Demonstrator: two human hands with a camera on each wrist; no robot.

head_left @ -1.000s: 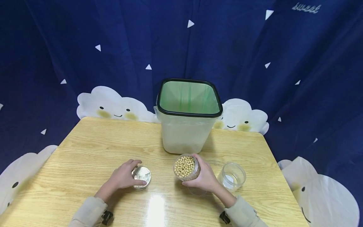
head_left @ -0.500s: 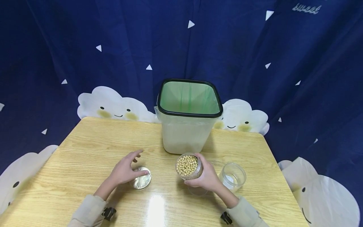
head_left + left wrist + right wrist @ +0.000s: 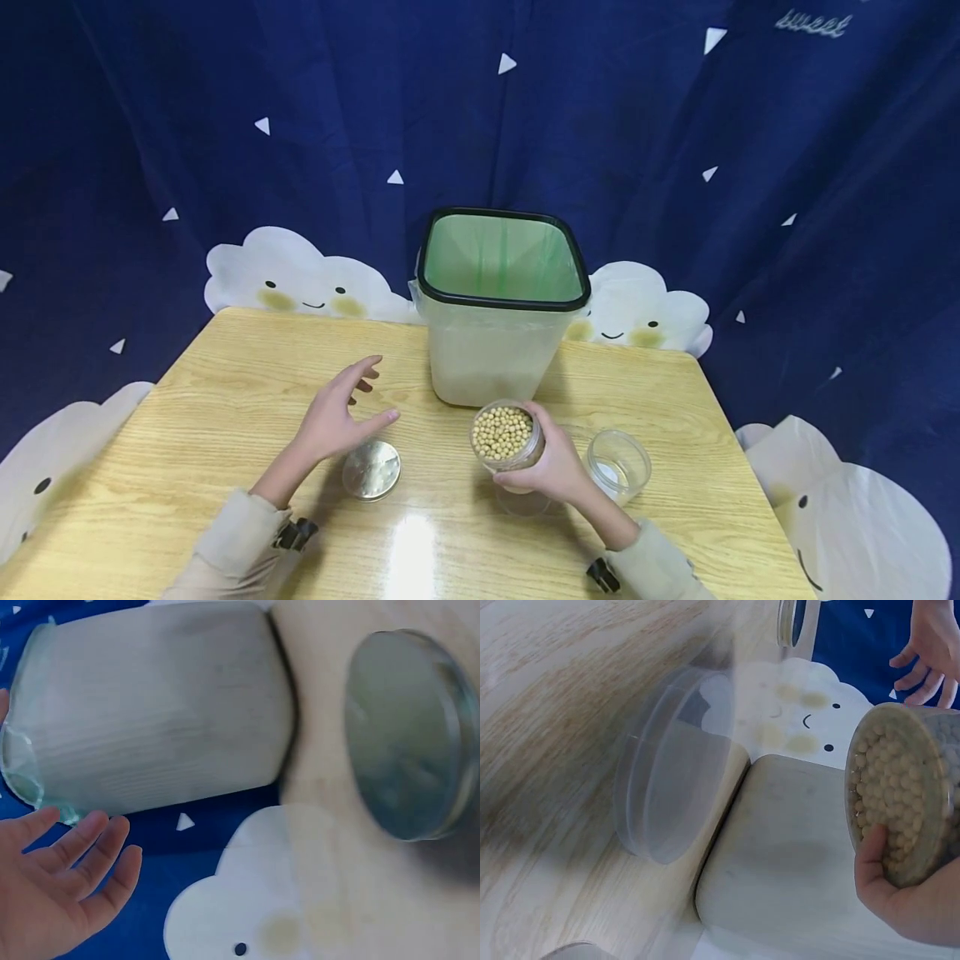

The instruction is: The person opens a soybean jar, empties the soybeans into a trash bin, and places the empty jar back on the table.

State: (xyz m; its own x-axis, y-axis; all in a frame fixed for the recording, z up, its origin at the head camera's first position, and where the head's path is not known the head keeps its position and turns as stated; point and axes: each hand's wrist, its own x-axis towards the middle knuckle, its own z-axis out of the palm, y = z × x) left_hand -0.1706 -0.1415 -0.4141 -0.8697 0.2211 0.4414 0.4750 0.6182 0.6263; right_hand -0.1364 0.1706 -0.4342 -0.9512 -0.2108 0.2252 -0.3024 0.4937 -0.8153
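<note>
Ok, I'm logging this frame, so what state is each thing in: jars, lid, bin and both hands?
Bean jar: open, nearly full of beans, lifted off the table, gripped by the right hand.
Lid: off, lying flat on the table.
Empty jar: open, upright on the table.
Bin: open, lined with a bag, upright.
Left hand: fingers spread, above the lid, holding nothing.

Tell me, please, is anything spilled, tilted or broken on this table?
Nothing is spilled or broken. Only the open jar of beans is off the table, lifted in the right hand and tilted slightly. The metal lid lies flat under the open left hand.
</note>
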